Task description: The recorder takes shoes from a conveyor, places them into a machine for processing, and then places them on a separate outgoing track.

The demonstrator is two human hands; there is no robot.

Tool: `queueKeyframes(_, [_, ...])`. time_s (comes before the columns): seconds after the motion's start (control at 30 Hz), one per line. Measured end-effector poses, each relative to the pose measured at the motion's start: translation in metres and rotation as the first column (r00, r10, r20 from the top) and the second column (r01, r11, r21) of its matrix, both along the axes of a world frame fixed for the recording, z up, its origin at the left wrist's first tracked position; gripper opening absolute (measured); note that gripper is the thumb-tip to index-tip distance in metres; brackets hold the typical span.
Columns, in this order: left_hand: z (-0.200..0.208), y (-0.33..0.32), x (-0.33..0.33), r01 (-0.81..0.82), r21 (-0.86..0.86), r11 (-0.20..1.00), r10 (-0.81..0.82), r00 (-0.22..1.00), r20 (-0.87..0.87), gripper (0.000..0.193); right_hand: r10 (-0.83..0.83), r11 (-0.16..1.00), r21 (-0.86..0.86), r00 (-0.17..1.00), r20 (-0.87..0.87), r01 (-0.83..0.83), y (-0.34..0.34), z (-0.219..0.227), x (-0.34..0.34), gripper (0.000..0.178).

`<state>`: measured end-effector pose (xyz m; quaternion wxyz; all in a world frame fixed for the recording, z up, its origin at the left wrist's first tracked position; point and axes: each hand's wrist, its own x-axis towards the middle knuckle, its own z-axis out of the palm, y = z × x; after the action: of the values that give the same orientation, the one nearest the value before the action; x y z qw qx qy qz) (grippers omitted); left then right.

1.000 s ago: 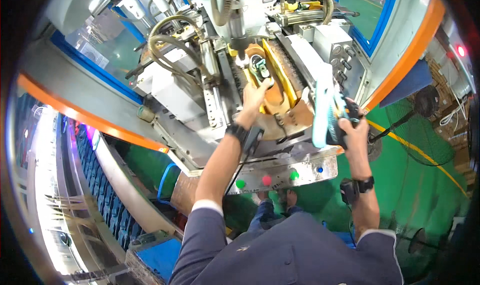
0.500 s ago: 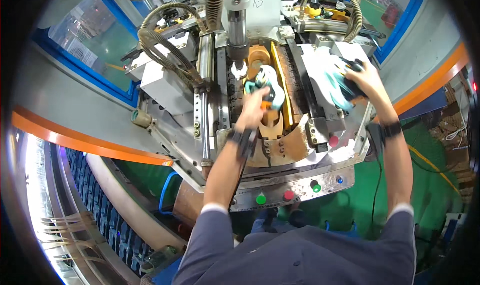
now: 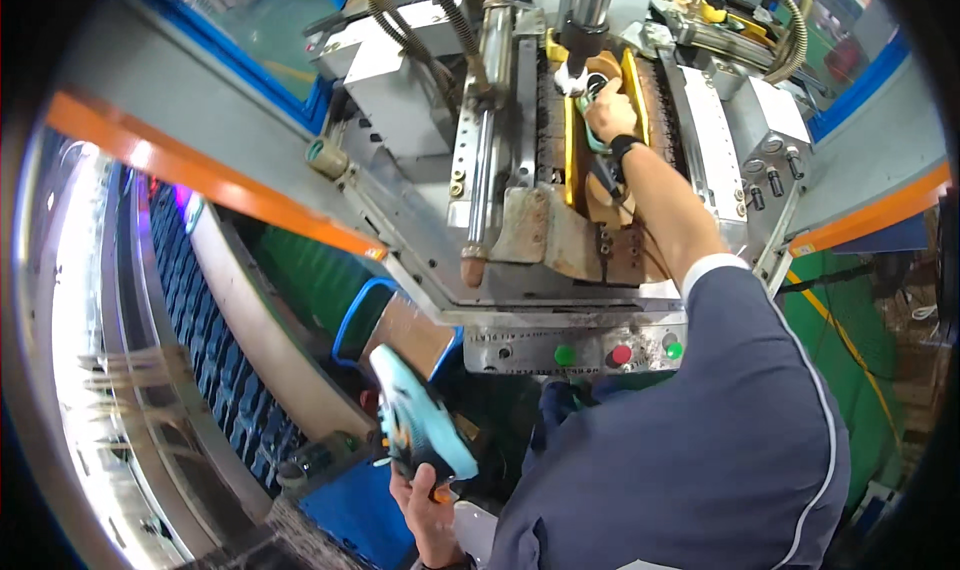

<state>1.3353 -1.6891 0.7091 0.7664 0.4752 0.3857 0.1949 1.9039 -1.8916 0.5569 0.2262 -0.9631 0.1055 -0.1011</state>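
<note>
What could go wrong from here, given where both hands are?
Pinching: the right hand reaches in by the yellow side plates, close to the vertical cylinder; if either moved, it might get caught.

Dropping: the left hand grips the teal-and-black shoe near its lower end, leaving most of it unsupported, so it could tip or slip.

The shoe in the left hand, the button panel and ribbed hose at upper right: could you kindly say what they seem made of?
Shoe: probably foam or rubber and fabric, matte, judging by its pale teal edge and darker middle.
Button panel: likely bare metal, scuffed, given its silvery glints.
Ribbed hose: its dull tan rings suggest plastic or flexible metal; unclear which.
</note>
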Motion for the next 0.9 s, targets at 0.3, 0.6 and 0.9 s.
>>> queueKeyframes(0.3, [-0.046,-0.075,-0.088,-0.422,-0.215,0.881,0.418,0.906,-0.064,0.030,0.784,0.418,0.109,0.419,0.459,-0.902,0.022,0.039,-0.318,0.008])
queueKeyframes(0.6, [-0.072,-0.144,-0.183,-0.403,-0.381,0.833,0.396,0.913,-0.099,0.049,0.975,0.140,0.060,0.148,0.167,-0.988,0.033,-0.131,-0.363,0.014])
queueKeyframes(0.9, [-0.161,-0.176,-0.375,-0.844,-0.389,0.369,0.863,0.466,-0.192,0.034,0.885,-0.063,0.112,-0.003,0.466,-0.992,0.134,-0.022,-0.389,0.014])
